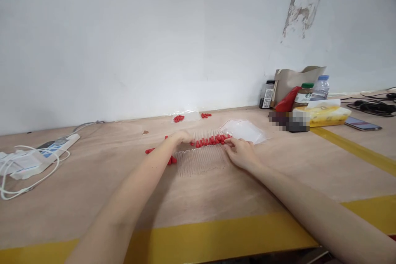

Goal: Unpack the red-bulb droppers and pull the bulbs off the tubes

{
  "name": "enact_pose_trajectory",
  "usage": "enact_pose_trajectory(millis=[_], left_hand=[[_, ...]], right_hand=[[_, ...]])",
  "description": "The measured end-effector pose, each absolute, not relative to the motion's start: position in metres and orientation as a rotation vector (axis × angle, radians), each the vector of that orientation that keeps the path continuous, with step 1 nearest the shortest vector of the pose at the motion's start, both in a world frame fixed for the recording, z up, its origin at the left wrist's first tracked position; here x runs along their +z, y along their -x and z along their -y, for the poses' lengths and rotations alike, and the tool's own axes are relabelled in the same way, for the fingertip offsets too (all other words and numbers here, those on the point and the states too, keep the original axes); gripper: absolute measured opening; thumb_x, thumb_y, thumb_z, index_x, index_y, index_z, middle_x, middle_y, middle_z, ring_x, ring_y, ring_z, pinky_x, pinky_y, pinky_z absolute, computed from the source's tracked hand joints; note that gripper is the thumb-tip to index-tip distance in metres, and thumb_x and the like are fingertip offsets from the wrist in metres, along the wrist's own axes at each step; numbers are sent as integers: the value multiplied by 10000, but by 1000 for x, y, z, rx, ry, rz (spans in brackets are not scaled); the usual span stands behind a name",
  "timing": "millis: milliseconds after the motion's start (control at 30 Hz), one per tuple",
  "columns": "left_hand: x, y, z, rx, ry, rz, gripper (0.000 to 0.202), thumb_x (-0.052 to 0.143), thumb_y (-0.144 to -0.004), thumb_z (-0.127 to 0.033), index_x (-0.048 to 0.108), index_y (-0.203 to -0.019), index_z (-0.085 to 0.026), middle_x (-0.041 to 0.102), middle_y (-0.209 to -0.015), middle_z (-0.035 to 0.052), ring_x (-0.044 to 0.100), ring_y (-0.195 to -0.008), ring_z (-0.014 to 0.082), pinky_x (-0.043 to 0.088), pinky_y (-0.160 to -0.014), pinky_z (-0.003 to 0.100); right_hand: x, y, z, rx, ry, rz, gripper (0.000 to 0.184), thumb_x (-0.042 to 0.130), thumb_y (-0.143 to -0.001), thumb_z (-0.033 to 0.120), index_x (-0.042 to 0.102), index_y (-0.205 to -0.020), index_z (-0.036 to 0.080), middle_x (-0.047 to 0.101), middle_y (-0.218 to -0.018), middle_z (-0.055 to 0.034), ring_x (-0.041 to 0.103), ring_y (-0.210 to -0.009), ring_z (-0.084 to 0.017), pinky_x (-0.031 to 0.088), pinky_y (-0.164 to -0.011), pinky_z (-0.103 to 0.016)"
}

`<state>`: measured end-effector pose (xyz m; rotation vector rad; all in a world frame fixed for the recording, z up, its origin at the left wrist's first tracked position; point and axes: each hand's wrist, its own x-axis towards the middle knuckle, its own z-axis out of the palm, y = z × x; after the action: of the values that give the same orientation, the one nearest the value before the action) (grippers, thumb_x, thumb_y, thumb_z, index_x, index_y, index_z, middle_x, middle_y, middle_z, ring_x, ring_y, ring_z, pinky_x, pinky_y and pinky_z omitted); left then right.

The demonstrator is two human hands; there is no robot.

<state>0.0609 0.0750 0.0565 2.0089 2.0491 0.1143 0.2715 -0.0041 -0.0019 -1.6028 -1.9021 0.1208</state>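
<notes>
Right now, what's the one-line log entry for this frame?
left hand: left end of dropper row | right hand: right end, on red bulbs | clear bags: just behind row

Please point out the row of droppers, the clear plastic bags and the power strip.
row of droppers [201,161]: head view, on the clear tubes.
clear plastic bags [249,131]: head view, middle of the pile.
power strip [63,142]: head view, its white body.

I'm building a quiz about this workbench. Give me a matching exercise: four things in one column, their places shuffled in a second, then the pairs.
1. power strip
2. phone
3. row of red-capped droppers
4. clear bags

A. between the left hand and the right hand
B. far left of the table
C. just beyond the right hand
D. far right, beside the yellow tissue pack

Pairs: 1-B, 2-D, 3-A, 4-C
</notes>
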Motion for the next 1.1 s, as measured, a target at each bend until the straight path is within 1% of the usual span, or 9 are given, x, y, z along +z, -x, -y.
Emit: enact_pose_trajectory(millis=[133,200,300,333,400,567,633,867,1100], left_hand=[[61,-49,-44,285,-2272,-2123,175,436,-777,-287,547,-752,-154,607,-772,92,560,-810,255,332,-773,382],[55,-38,-22,387,-2430,-2089,204,328,-846,-264,505,-862,-163,596,-866,94,541,-860,239,269,-851,404],[35,-20,9,566,-2868,-1796,204,296,-879,-266,461,-802,-175,589,-745,41,544,-687,179,270,-846,388],[28,-15,16,653,-2968,-1704,203,303,-883,-267,453,-777,-179,587,-718,27,540,-657,167,276,-840,381],[14,-9,28,849,-3064,-1577,189,342,-881,-265,452,-750,-184,596,-703,11,545,-648,151,277,-849,372],[-2,-18,41,1163,-3100,-1372,84,471,-839,-250,514,-800,-189,643,-766,3,580,-723,134,265,-879,354],[-2,-24,44,1224,-3108,-1321,62,495,-828,-242,531,-829,-191,654,-788,3,585,-746,136,267,-875,355],[1,-30,50,1220,-3143,-1271,120,526,-810,-263,594,-902,-229,656,-846,7,569,-795,146,256,-883,387],[1,-28,49,1145,-3190,-1202,112,525,-811,-275,621,-776,-228,661,-758,-10,558,-733,134,256,-899,405]], right_hand=[[-7,-272,1,56,1430,1853,218,453,-795,299,617,-912,217,613,-940,-52,532,-933,-197,358,-836,-379],[-8,-271,1,18,1260,1809,285,465,-794,329,585,-1012,191,542,-1061,-86,499,-1008,-192,387,-850,-344],[-6,-267,7,-33,1045,1851,530,486,-789,408,396,-1255,174,399,-1249,-119,410,-1136,-190,374,-911,-325],[-5,-266,10,-62,998,1904,590,495,-781,435,346,-1292,181,369,-1284,-118,385,-1162,-195,357,-931,-338],[-2,-262,15,-144,932,2044,625,512,-765,470,337,-1302,202,377,-1299,-108,369,-1176,-211,319,-957,-377],[-3,-250,24,-313,787,2262,395,480,-817,403,509,-1173,233,609,-1060,-56,461,-1062,-196,224,-979,-428],[-4,-247,25,-337,754,2262,310,466,-835,375,572,-1089,234,654,-947,-37,497,-981,-180,203,-973,-432],[-7,-240,30,-347,733,2276,232,434,-860,311,633,-975,288,637,-656,18,464,-715,-130,208,-915,-398],[-8,-244,31,-366,690,2334,214,438,-851,283,650,-879,269,623,-632,19,432,-700,-126,208,-885,-372]])
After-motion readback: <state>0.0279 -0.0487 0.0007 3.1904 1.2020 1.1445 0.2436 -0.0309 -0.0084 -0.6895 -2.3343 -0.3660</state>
